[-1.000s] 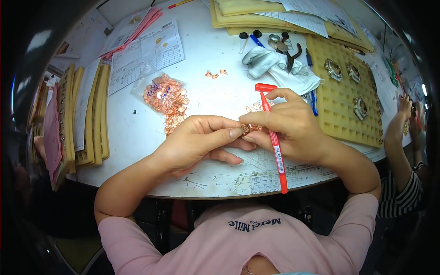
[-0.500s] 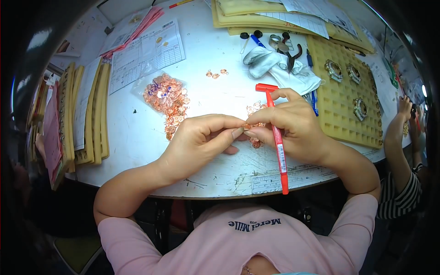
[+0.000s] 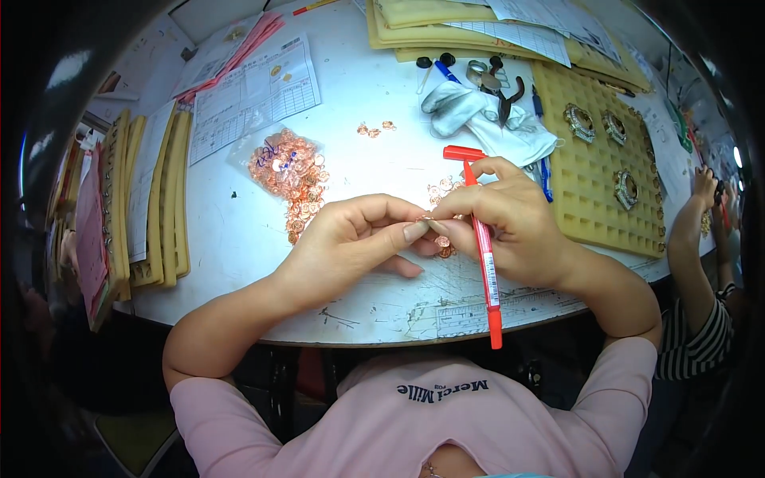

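- Two hands meet at the middle of the frame over the white counter (image 3: pixel 239 239), fingertips together on a small copper ring (image 3: pixel 425 217) that is mostly hidden between them.
- Left hand (image 3: pixel 351 239) pinches the ring with thumb and forefinger, its other fingers curled under.
- Right hand (image 3: pixel 510 227) pinches the same ring from the other side and also clamps a red pen (image 3: pixel 483 247), which runs from its cap near the frame's centre top down past the counter's near edge.
- A few loose copper rings (image 3: pixel 441 191) lie on the counter just behind and under the fingers, partly covered by the hands.
- Left of the hands, a clear bag (image 3: pixel 285 167) spills many more copper rings toward the left thumb.
- Three stray rings (image 3: pixel 375 128) lie apart in the upper middle.
- A white glove (image 3: pixel 486 119) lies crumpled behind the right hand, with pliers (image 3: pixel 504 88) on it and blue pens (image 3: pixel 545 171) beside it.
- At the right, a yellow grid tray (image 3: pixel 598 191) holds three round metal parts (image 3: pixel 580 121).
- Printed sheets (image 3: pixel 251 92) lie in the upper left; yellow foam trays (image 3: pixel 163 199) stand stacked along the left edge.
- Another person's arm (image 3: pixel 689 239) in a striped sleeve shows at the far right.
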Demonstrator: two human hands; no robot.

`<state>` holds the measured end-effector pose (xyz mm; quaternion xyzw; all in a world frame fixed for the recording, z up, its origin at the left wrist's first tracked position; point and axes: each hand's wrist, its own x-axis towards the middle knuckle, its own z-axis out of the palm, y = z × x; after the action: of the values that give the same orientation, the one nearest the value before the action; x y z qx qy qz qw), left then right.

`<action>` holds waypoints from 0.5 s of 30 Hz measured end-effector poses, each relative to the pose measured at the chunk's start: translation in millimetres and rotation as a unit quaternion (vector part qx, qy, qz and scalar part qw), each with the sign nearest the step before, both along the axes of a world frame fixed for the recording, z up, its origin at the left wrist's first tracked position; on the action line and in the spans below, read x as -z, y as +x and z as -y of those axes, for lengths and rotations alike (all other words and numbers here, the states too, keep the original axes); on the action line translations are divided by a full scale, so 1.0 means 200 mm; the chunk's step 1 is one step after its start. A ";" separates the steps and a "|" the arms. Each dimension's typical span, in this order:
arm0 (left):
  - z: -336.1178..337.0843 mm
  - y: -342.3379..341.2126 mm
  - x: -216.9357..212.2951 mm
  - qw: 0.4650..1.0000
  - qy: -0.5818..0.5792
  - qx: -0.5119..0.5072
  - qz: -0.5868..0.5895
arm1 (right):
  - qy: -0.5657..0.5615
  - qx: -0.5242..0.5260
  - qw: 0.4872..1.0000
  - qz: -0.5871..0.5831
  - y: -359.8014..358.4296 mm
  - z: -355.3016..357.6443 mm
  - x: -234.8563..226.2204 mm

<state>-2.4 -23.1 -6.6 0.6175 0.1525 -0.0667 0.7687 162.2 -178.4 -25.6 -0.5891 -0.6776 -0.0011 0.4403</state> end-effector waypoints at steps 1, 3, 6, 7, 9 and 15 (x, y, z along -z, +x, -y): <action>0.00 0.00 0.00 1.000 -0.015 -0.008 0.004 | -0.018 0.001 1.000 0.003 0.00 0.00 0.00; 0.00 0.00 -0.01 0.999 -0.031 -0.008 -0.011 | -0.020 0.011 1.000 -0.007 0.02 0.00 -0.02; 0.00 0.00 0.00 0.999 -0.039 -0.003 -0.028 | -0.011 0.033 0.999 0.019 0.03 0.01 -0.05; -0.01 0.00 0.00 0.998 -0.055 -0.007 -0.024 | -0.003 0.034 0.999 0.023 0.03 0.00 -0.04; -0.01 0.00 0.00 0.998 -0.062 -0.009 -0.032 | 0.011 0.015 0.998 0.059 0.05 0.00 -0.04; -0.01 0.00 0.01 0.996 -0.078 -0.013 -0.039 | 0.029 0.061 0.997 -0.026 -0.01 0.01 -0.04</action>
<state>-2.7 -20.6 -9.2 0.5505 0.1844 -0.0925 0.8090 160.5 -180.8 -17.9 -0.6160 -0.6286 -0.0327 0.4737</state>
